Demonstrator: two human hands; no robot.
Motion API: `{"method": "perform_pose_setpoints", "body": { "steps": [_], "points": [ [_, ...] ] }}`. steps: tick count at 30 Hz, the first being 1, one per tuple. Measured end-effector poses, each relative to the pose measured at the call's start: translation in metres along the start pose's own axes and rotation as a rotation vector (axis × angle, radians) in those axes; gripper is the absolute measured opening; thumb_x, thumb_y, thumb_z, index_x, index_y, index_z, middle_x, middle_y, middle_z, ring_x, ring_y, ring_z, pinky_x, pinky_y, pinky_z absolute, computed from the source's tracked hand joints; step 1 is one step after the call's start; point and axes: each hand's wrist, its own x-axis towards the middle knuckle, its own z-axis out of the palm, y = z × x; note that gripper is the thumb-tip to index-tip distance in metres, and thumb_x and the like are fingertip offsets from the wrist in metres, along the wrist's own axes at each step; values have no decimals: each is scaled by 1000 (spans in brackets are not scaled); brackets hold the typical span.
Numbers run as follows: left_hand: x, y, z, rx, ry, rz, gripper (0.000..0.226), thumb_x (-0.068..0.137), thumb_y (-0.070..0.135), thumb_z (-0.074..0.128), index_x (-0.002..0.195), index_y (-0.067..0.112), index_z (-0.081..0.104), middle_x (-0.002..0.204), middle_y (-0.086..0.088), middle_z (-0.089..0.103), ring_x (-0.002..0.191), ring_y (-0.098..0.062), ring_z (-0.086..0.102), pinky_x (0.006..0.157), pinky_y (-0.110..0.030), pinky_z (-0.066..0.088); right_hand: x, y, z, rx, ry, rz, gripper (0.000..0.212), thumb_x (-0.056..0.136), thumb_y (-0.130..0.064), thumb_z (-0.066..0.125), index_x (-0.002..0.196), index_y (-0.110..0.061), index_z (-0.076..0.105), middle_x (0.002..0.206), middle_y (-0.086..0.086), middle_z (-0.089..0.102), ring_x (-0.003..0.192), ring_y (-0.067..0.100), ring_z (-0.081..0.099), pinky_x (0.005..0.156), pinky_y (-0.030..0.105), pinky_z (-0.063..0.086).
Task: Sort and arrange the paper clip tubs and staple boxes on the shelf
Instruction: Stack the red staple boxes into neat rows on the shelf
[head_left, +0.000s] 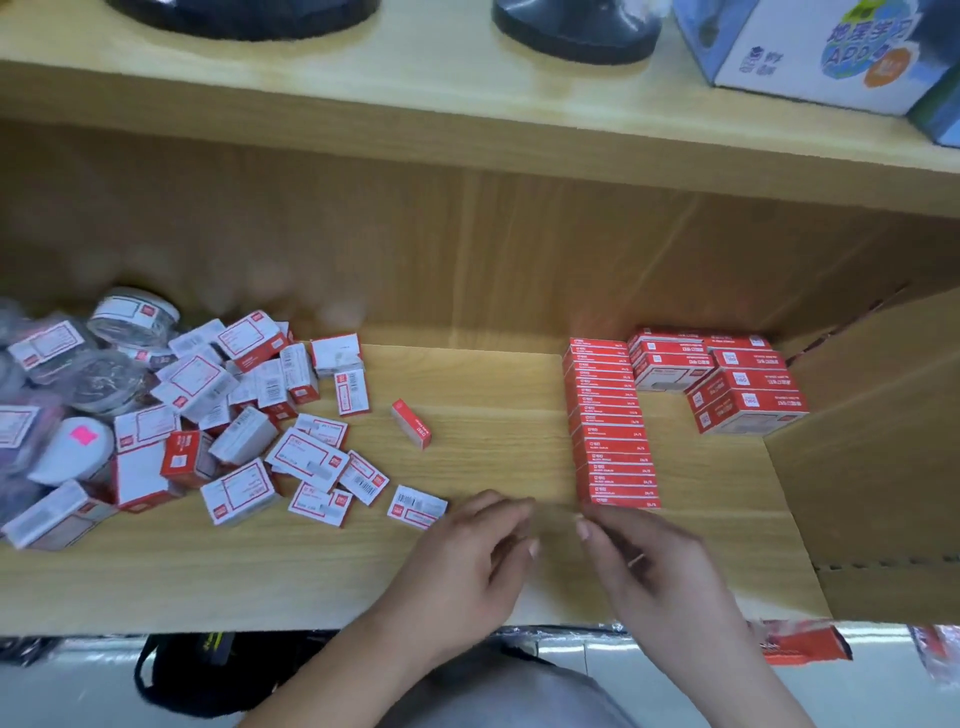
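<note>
While both hands hover empty, left hand (467, 551) and right hand (649, 551) w/ loose open grip, a careless brush could topple the neat row of red cardboard staple boxes (613, 426) just beyond the fingertips on the wooden shelf (493, 426). Approx. 14 in row; stray red box (411, 423) x1; jumbled pile of white-labelled boxes (249, 415) approx. 30; clear plastic paper clip tubs (130, 317) approx. 4, far left.

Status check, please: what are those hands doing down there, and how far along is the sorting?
Left hand and right hand empty, at shelf front. Red staple row lined up; loose pile unsorted. One stray box between.
</note>
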Motion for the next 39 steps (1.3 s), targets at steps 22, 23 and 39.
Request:
{"method": "perform_pose_setpoints", "body": {
  "steps": [22,23,39],
  "points": [
    [-103,-85,-108,61,326,-218,39,88,22,69,122,38,60,88,18,59,66,-1,57,64,-18,48,44,-61,118,294,-256,20,21,83,-16,80,97,-31,78,85,-5,75,81,24,69,76,30,55],
    [-103,-85,-108,26,326,-221,45,88,21,69,127,40,58,88,17,61,64,-2,57,63,-18,48,47,-65,117,316,-237,57,20,83,-14,80,96,-30,77,84,-5,77,82,24,71,77,30,55],
    [-89,-87,-123,-224,273,-352,63,95,17,66,152,31,43,63,12,54,54,-1,46,58,-18,38,98,-86,129,297,-182,171,12,91,-13,71,94,-23,78,87,-11,78,86,10,71,74,15,51]
  ]
}}
